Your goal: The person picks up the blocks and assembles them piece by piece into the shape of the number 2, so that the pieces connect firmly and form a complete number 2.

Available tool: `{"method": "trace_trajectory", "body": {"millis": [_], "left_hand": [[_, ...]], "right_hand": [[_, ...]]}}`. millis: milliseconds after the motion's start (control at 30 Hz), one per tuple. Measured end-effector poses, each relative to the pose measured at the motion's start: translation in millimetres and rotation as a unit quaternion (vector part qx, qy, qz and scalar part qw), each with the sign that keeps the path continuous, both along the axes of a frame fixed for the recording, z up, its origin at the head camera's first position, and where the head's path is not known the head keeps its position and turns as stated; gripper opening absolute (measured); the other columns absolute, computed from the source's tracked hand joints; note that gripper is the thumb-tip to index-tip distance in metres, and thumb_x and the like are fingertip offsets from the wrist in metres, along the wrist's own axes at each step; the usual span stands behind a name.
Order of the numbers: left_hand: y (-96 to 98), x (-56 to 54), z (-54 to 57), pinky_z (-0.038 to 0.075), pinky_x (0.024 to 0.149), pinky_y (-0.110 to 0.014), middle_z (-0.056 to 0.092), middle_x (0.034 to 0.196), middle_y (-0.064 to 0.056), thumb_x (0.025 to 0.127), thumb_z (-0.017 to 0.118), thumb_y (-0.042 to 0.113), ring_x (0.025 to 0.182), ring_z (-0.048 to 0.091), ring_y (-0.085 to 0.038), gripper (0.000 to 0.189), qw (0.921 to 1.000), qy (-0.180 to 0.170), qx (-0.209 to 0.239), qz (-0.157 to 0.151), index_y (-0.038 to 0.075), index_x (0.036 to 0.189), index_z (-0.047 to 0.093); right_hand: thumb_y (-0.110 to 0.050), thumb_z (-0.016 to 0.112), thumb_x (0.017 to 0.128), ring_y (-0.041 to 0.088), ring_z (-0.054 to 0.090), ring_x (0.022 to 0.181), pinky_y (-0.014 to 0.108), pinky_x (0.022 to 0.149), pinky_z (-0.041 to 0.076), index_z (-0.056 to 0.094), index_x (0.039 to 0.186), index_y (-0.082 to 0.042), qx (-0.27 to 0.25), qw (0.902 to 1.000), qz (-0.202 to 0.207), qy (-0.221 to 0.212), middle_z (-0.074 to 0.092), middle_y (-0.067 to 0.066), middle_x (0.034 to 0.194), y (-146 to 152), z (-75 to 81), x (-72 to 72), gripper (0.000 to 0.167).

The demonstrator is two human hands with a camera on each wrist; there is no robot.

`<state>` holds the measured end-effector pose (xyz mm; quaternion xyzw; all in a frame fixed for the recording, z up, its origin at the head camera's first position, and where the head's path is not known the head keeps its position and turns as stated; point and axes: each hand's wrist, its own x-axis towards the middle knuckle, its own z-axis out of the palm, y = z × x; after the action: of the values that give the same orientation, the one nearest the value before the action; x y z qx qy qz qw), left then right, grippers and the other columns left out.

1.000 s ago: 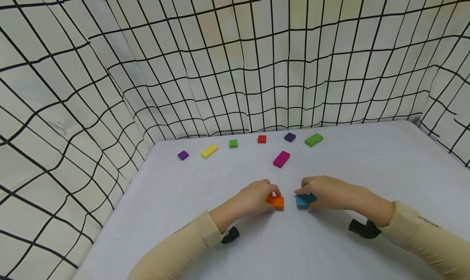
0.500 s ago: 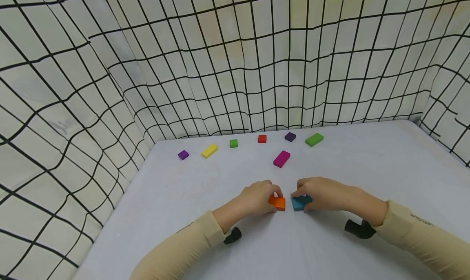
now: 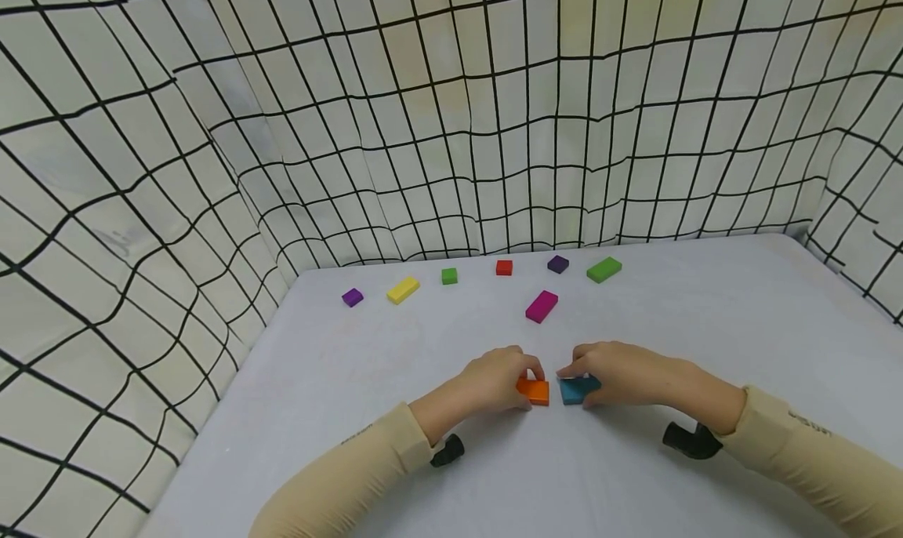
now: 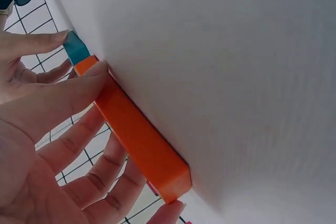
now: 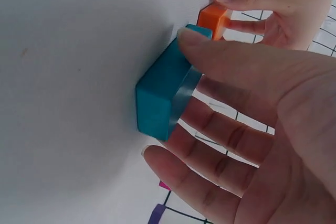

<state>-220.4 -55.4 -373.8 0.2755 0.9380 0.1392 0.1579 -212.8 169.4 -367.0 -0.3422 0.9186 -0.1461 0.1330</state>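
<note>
On the white table, my left hand (image 3: pixel 497 379) pinches an orange block (image 3: pixel 536 391) between thumb and fingers; its right end shows past the fingertips. Facing it, my right hand (image 3: pixel 628 373) holds a teal block (image 3: pixel 574 390) the same way. In the head view a narrow gap parts the two blocks. The left wrist view shows the long side of the orange block (image 4: pixel 142 135), with the teal block (image 4: pixel 76 49) beyond its far end. From the right wrist, the teal block (image 5: pixel 163 87) is near and the orange block (image 5: pixel 212 19) lies behind it.
A magenta block (image 3: pixel 542 307) lies beyond the hands. Farther back sit a purple block (image 3: pixel 352 297), a yellow one (image 3: pixel 403 290), a small green block (image 3: pixel 449 276), a red block (image 3: pixel 504 267), a dark purple block (image 3: pixel 558 264) and a longer green block (image 3: pixel 604 270). Black netting (image 3: pixel 508 134) hangs behind.
The right hand has slid the teal block left toward the orange one, narrowing the gap. The left hand and orange block have shifted slightly right. Over the last half second both hands stay nearly still.
</note>
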Motion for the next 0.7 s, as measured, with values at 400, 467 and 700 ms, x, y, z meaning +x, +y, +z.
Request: {"method": "trace_trajectory", "body": {"millis": [400,467,700], "left_hand": [[-30.4,-7.3,4.4,0.051,0.079,-0.034,0.064,0.102,0.003,0.082,0.087,0.017,0.095,0.058,-0.015,0.038,0.9995,-0.019,0.003,0.025,0.02,0.117,0.073],[-33.5,-8.5,4.4,0.05,0.079,-0.034,0.064,0.099,0.004,0.082,0.087,0.015,0.093,0.058,-0.015,0.036,0.9995,-0.018,0.005,0.027,0.02,0.116,0.074],[-34.5,-9.3,3.1,0.05,0.076,-0.033,0.064,0.093,0.004,0.082,0.087,0.013,0.09,0.057,-0.015,0.031,0.9996,-0.013,0.012,0.024,0.018,0.11,0.076]], "right_hand": [[-0.023,0.088,0.081,0.012,0.061,0.089,0.033,0.079,0.057,0.075,0.125,-0.015,0.011,0.9998,-0.018,-0.002,0.065,-0.007,0.1,22,0.9,-1.0,0.046],[-0.023,0.088,0.082,0.012,0.06,0.088,0.032,0.077,0.056,0.076,0.125,-0.015,0.013,0.9997,-0.02,0.001,0.065,-0.008,0.1,24,1.0,-1.2,0.045],[-0.023,0.088,0.082,0.01,0.06,0.086,0.032,0.075,0.056,0.076,0.123,-0.016,0.016,0.9997,-0.016,0.009,0.065,-0.008,0.1,24,0.3,-0.8,0.044]]}}
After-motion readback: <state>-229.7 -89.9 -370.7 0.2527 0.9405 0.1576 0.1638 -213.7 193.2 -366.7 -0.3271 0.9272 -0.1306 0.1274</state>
